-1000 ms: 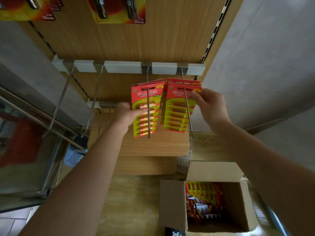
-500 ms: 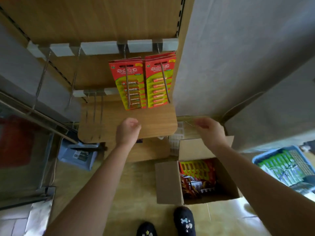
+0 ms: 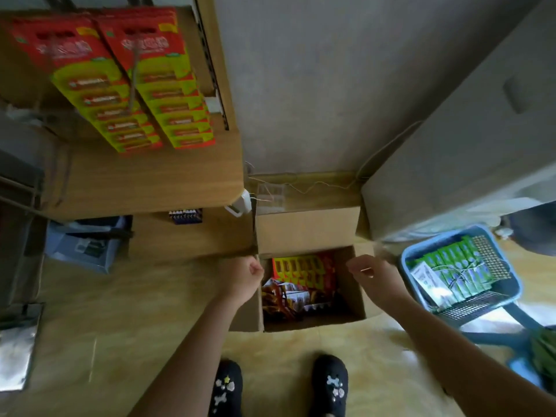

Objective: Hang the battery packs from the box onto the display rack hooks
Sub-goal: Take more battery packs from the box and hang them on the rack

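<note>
Display rack [image 3: 144, 182]: wooden panel, upper left | hung battery packs [image 3: 126, 85]: two rows side by side on the rack | box [image 3: 307, 230]: open on the floor, loose battery packs [image 3: 304, 272] inside | left hand [image 3: 243, 278]: arm outstretched, fingers curled into an empty fist over the box's left wall | right hand [image 3: 376, 278]: fingers loosely bent, empty, above the box's right wall

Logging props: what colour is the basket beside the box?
The basket is light blue; head view.
</note>
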### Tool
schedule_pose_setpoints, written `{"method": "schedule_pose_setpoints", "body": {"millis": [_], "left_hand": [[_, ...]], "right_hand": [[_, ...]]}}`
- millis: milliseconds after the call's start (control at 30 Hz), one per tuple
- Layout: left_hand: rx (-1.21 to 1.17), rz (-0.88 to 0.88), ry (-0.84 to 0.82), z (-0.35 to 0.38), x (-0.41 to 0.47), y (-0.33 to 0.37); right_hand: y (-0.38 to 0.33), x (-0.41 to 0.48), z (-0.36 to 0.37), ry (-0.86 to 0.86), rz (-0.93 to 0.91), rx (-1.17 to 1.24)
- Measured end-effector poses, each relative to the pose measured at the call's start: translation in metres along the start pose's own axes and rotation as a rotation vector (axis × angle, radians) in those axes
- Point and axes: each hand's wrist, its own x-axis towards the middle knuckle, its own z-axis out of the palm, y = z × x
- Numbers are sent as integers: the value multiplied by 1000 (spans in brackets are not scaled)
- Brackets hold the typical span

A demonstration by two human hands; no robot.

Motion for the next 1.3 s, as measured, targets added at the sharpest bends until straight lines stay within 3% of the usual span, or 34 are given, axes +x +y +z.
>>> {"method": "schedule_pose_setpoints", "body": {"millis": [167, 333, 500, 700, 767, 867, 1033, 1200, 1300], "left_hand": [[-68, -25, -85, 77, 23, -1], [-15, -11, -95, 135, 71, -17], [90, 76, -103, 192, 147, -52], [336, 159, -86, 254, 234, -88], [406, 194, -125, 271, 256, -94], [451, 229, -194, 290, 285, -101], [642, 264, -268, 305, 316, -109], [651, 304, -242, 310, 318, -114], [581, 289, -244, 310, 317, -115]], "right_hand": [[60, 33, -1, -54, 75, 18], [104, 70, 45, -82, 112, 124], [152, 133, 130, -147, 140, 131], [211, 223, 210, -240, 317, 122], [227, 252, 226, -248, 382, 248], [243, 283, 248, -213, 476, 540], [252, 311, 284, -89, 507, 822], [244, 315, 281, 73, 377, 759], [232, 294, 263, 75, 411, 764]]}}
